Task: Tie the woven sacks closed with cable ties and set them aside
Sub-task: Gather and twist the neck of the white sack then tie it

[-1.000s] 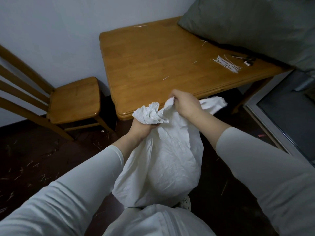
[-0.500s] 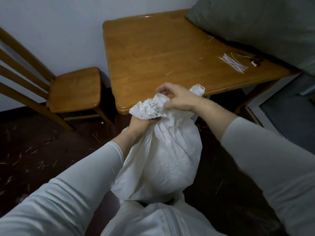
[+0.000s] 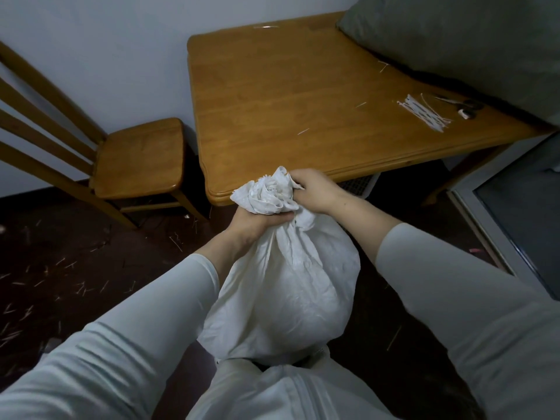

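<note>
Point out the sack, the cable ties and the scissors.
sack (image 3: 285,298): head view, bulging body below the gathered neck.
cable ties (image 3: 424,112): head view, middle of the bundle.
scissors (image 3: 468,105): head view, dark handles.

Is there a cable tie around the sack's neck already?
No, the sack has only the left hand gripping its neck; the cable ties lie on the table.

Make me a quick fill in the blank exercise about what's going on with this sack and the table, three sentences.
1. Both hands grip the gathered ____ of the white sack.
2. The loose cable ties lie on the wooden ____.
3. The left hand clasps the sack just ____ the bunched top that the right hand holds.

Missing words: neck; table; below
</note>
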Available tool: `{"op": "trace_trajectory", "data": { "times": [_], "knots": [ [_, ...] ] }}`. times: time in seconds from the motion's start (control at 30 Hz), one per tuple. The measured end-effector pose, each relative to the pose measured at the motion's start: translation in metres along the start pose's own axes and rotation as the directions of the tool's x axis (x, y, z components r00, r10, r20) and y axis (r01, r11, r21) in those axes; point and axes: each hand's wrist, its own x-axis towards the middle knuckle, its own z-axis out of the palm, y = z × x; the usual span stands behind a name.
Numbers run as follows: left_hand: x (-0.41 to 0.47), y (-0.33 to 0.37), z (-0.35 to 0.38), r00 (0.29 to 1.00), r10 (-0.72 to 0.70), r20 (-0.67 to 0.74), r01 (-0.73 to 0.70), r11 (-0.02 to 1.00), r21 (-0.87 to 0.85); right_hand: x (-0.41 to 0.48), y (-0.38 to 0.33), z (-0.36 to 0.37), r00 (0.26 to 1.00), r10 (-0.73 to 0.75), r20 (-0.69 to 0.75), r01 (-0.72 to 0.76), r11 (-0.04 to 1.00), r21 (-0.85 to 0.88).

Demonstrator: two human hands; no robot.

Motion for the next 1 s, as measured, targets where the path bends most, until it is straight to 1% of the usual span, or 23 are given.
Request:
{"op": "trace_trajectory", "data": {
  "times": [0.07,0.13,0.17,0.2,0.23,0.27,0.3,0.37,0.43,0.47,0.53,0.6,0.63,0.67,0.7,0.73,0.8,0.83,0.87,0.9,0.93,0.97,1.0],
  "knots": [
    [0.003,-0.002,0.001,1.0,-0.022,0.004,0.022,0.999,-0.023,0.001,-0.001,-0.001,1.0,-0.026,0.017,0.025,0.999,0.032],
    [0.004,-0.002,0.007,0.999,-0.035,-0.022,0.034,0.998,-0.06,0.0,-0.001,-0.006,0.999,-0.007,0.037,0.004,0.997,0.08],
    [0.005,-0.003,0.009,0.998,-0.046,-0.051,0.042,0.995,-0.086,-0.002,-0.001,-0.012,0.998,0.03,0.049,-0.038,0.986,0.165],
    [0.007,-0.004,0.01,0.995,-0.056,-0.078,0.047,0.993,-0.108,-0.005,0.001,-0.019,0.996,0.066,0.064,-0.082,0.951,0.297],
    [0.008,-0.005,0.01,0.993,-0.065,-0.103,0.053,0.991,-0.124,-0.007,0.006,-0.027,0.993,0.093,0.069,-0.114,0.893,0.436],
    [0.009,-0.005,0.01,0.991,-0.07,-0.117,0.054,0.989,-0.135,-0.011,0.013,-0.035,0.992,0.112,0.066,-0.13,0.838,0.53],
    [0.009,-0.005,0.01,0.99,-0.073,-0.119,0.055,0.987,-0.15,-0.013,0.024,-0.042,0.988,0.134,0.079,-0.155,0.819,0.553],
    [0.01,-0.005,0.011,0.991,-0.081,-0.11,0.062,0.984,-0.166,-0.021,0.039,-0.044,0.968,0.199,0.153,-0.249,0.843,0.476],
    [0.009,-0.003,0.016,0.991,-0.089,-0.104,0.069,0.981,-0.184,-0.025,0.046,-0.032,0.956,0.239,0.17,-0.29,0.849,0.441],
    [0.009,-0.002,0.018,0.993,-0.092,-0.079,0.076,0.98,-0.186,-0.025,0.046,-0.024,0.96,0.241,0.144,-0.281,0.839,0.465],
    [0.009,-0.001,0.019,0.994,-0.1,0.031,0.104,0.982,-0.157,-0.022,0.036,-0.009,0.966,0.248,0.078,-0.254,0.84,0.48],
    [0.006,0.001,0.019,0.987,-0.1,0.129,0.112,0.99,-0.088,-0.015,0.024,0.002,0.963,0.269,0.011,-0.254,0.894,0.369],
    [0.005,0.002,0.02,0.987,-0.094,0.127,0.101,0.994,-0.048,-0.012,0.019,0.006,0.962,0.274,-0.005,-0.258,0.909,0.327],
    [0.006,0.001,0.02,0.992,-0.089,0.088,0.091,0.995,-0.028,-0.01,0.015,0.008,0.964,0.266,0.001,-0.252,0.911,0.328],
    [0.006,0.001,0.021,0.995,-0.091,0.03,0.092,0.995,-0.034,-0.01,0.012,0.007,0.963,0.267,0.032,-0.258,0.885,0.388],
    [0.006,0.0,0.022,0.996,-0.091,-0.024,0.09,0.994,-0.064,-0.011,0.011,0.004,0.956,0.282,0.079,-0.283,0.823,0.493],
    [0.008,0.001,0.024,0.992,-0.088,-0.095,0.075,0.988,-0.134,-0.019,0.013,-0.005,0.95,0.28,0.139,-0.292,0.632,0.718],
    [0.008,0.002,0.026,0.988,-0.091,-0.12,0.071,0.984,-0.162,-0.022,0.022,-0.005,0.957,0.254,0.137,-0.263,0.571,0.778],
    [0.008,0.003,0.027,0.984,-0.103,-0.145,0.075,0.979,-0.19,-0.029,0.03,-0.006,0.968,0.219,0.125,-0.231,0.573,0.786],
    [0.01,0.003,0.029,0.978,-0.12,-0.169,0.082,0.973,-0.214,-0.032,0.041,-0.001,0.974,0.184,0.132,-0.22,0.638,0.738],
    [0.01,0.005,0.031,0.971,-0.148,-0.189,0.103,0.968,-0.228,-0.035,0.049,0.006,0.974,0.148,0.174,-0.226,0.733,0.641],
    [0.011,0.006,0.033,0.964,-0.177,-0.197,0.125,0.96,-0.25,-0.04,0.053,0.015,0.964,0.118,0.238,-0.227,0.834,0.503],
    [0.013,0.005,0.036,0.958,-0.199,-0.207,0.139,0.952,-0.272,-0.044,0.052,0.028,0.949,0.099,0.3,-0.217,0.895,0.39]
  ]
}}
